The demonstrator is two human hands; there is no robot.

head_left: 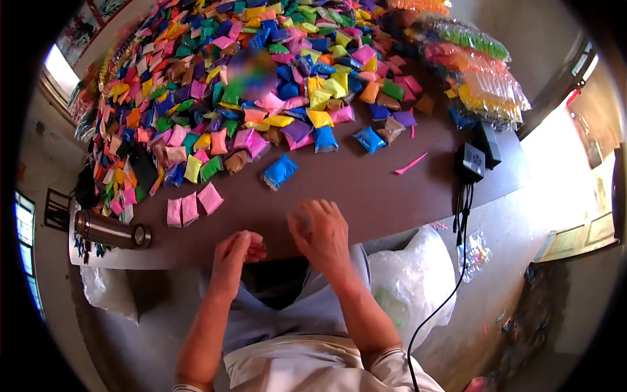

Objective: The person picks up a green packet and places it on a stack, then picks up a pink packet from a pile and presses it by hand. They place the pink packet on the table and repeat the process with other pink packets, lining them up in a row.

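Observation:
My left hand is at the table's front edge, its fingers curled in toward the thumb. Whatever it may hold is hidden by the fingers. Over the tabletop to its right is my right hand, thumb and bent fingers apart, with nothing plain to see between them. Three pink packets lie in a row beyond my left hand. A blue packet rests alone on the brown table, farther out than my right hand.
A large heap of colourful packets covers the far side. At left lies a steel flask. A pink stick, a black device with a cable and stacked clear bags are at right. A white plastic sack stands below.

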